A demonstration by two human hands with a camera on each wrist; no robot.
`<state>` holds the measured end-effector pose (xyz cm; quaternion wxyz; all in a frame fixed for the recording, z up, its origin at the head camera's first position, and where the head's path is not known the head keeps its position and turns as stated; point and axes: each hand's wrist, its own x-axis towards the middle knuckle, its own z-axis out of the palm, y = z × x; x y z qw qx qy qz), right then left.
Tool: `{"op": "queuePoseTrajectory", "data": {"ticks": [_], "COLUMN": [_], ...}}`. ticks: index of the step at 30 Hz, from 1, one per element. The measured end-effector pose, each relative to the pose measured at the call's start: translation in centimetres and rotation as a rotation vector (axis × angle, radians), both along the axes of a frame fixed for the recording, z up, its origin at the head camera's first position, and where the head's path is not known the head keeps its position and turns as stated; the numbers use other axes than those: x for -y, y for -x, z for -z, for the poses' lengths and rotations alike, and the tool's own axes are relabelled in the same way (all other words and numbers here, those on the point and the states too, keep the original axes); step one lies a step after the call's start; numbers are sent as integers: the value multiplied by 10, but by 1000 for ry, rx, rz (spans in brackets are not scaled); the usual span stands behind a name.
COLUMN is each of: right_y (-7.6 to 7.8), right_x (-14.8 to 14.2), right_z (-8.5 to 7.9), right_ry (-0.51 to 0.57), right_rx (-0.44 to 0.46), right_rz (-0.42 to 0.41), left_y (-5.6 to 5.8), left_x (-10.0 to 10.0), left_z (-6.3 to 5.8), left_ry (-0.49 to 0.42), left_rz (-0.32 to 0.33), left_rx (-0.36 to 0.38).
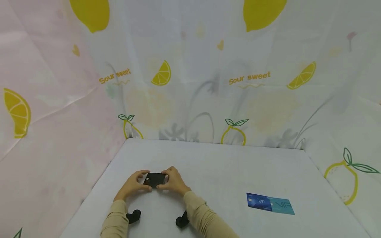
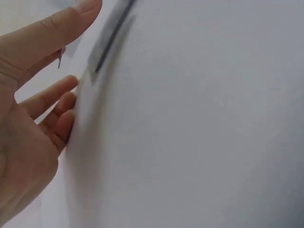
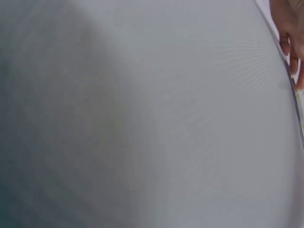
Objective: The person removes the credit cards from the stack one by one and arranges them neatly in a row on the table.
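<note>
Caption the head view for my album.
Left hand and right hand hold a black card; two VIP cards lie at right.

Card (image 1: 156,178) between fingers (image 1: 163,187), left of two overlapping cards (image 1: 267,204) on table (image 1: 220,172).

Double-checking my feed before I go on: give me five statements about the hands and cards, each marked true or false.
1. The black card is between the left hand and the right hand. True.
2. The dark blue card lies left of both hands. False: it lies to their right.
3. The dark blue card reads VIP. True.
4. The right hand holds the teal card. False: it grips the black card.
5. Both sleeves are beige. True.
</note>
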<state>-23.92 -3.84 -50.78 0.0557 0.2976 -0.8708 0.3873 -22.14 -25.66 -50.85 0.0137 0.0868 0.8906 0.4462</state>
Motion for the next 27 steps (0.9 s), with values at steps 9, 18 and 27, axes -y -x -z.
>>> {"op": "queuePoseTrajectory", "data": {"ticks": [9,18,27], "right_y": [2,1,0], "right_x": [-4,-13,-25], "right_z": [-3,-13,-22], "right_ry": [11,-75,-1], "right_rx": [10,-22,17], "right_rz": [-35,-22,-57], "left_y": [-2,-5,-9], "left_x": [3,-2,-13], "left_z": [-17,-19,-25], "left_ry": [-57,-56,-83], "left_rz": [133,-14,-38], "left_rx": [-30,-90,-109]}}
